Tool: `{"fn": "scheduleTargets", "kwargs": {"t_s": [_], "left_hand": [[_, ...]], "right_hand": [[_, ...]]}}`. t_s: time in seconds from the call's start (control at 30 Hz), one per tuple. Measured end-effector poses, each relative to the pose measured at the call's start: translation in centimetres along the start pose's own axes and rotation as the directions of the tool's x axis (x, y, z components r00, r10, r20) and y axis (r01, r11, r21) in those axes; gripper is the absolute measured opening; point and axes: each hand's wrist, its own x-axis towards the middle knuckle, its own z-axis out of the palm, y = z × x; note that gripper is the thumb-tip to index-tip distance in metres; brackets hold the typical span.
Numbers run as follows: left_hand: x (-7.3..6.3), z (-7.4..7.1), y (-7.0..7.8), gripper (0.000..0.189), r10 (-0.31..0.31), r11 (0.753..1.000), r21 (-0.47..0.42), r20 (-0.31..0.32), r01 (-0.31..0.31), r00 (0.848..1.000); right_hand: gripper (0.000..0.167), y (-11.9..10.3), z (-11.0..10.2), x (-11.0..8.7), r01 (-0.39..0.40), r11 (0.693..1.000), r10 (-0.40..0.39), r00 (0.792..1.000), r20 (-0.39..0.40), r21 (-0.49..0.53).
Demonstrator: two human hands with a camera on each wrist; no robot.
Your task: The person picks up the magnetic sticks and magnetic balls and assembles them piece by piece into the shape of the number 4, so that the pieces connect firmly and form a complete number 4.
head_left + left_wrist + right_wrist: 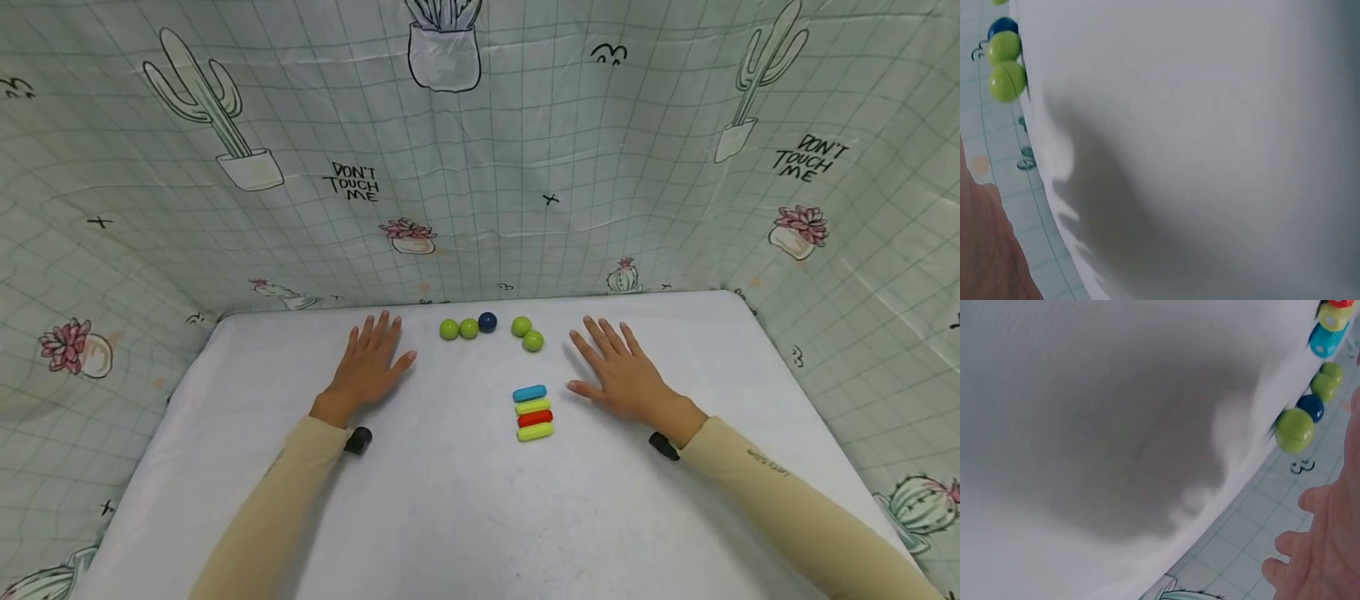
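I see the four small sticks lying stacked side by side near the middle of the table, a little short of the balls: the blue stick [529,393] farthest from the person, then a yellow-green stick [533,407], the red stick [535,418] and another yellow-green one nearest. Beyond them, near the far edge, a left-hand row has two green balls [459,329] and the dark blue ball [487,322] at its right end; a pair of green balls [527,333] sits just to the right. To the right of the sticks I have the right hand [626,379], released, fingers spread, thumb toward them. The left hand [367,367] is likewise spread and holding nothing, left of the row. Both throw shadows on the white tabletop [435,500]. Beige sleeves [787,504] cover the arms, and a checked cloth [495,158] with cactus drawings hangs behind.
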Motion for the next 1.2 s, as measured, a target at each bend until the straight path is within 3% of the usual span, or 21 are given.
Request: {"fn": "scheduleTargets", "kwargs": {"t_s": [0.4,0.8,1.2], "left_hand": [[1.2,0.6,2.3,0.076,0.047,0.998,-0.032,-0.008,-0.047,0.999],[2.6,1.3,4.0,0.074,0.058,0.998,-0.031,-0.017,-0.059,0.998],[3.6,1.9,5.3,0.069,0.084,0.996,-0.014,-0.021,-0.084,0.996]], "right_hand": [[0.08,-2.2,0.6,0.4,0.096,0.995,-0.096,0.995,-0.011,0.007],[0.066,-4.1,0.7,0.8,0.222,0.975,-0.222,0.974,-0.041,-0.014],[0.051,-5.4,1.0,1.7,0.247,0.969,-0.247,0.966,-0.074,-0.009]]}}
